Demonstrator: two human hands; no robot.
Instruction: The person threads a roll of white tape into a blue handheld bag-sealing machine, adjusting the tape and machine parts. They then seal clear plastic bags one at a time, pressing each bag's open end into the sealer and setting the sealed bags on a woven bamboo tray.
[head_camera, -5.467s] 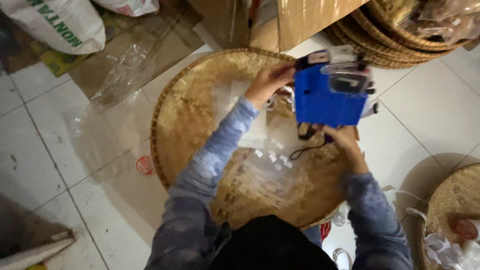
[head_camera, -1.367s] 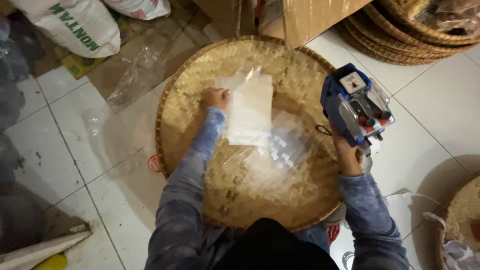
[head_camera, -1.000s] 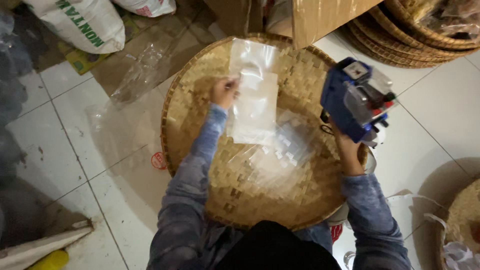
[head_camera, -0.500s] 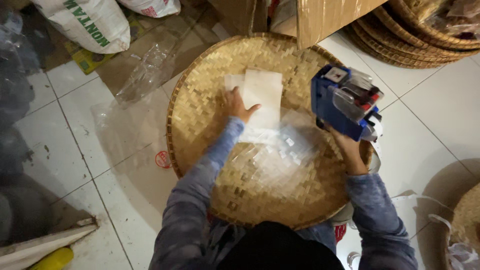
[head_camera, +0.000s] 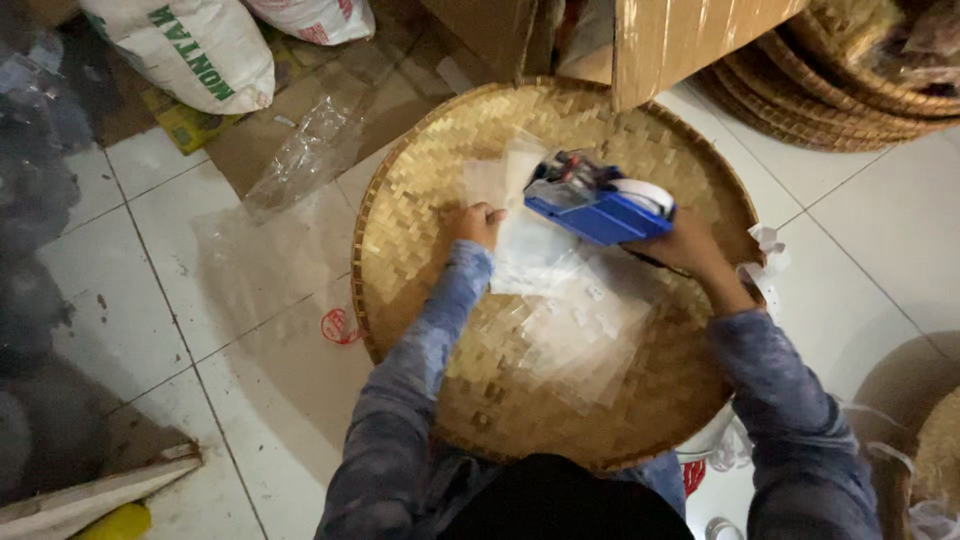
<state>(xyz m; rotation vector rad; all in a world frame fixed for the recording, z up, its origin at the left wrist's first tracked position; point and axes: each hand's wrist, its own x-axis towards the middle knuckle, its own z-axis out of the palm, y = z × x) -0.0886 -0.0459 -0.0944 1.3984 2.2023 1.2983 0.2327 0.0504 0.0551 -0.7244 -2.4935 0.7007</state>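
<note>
A large round woven bamboo tray (head_camera: 420, 200) lies on the tiled floor in front of me. Several clear plastic bags (head_camera: 570, 330) are spread over its middle. My left hand (head_camera: 476, 224) presses down on a clear bag (head_camera: 525, 250) near the tray's centre. My right hand (head_camera: 685, 245) grips a blue label gun (head_camera: 598, 205), tipped sideways with its nose over that same bag, just right of my left hand. Both my sleeves are blue-grey.
A cardboard box (head_camera: 690, 40) stands at the tray's far edge. More woven trays (head_camera: 860, 100) are stacked at the back right. White sacks (head_camera: 190, 50) and loose clear plastic (head_camera: 300, 160) lie on the floor to the left. Another basket (head_camera: 930, 450) sits at the right edge.
My left hand laid the lifted clear bag flat on the tray and holds it down. My right hand swung the blue label gun leftward and down over the bag.
</note>
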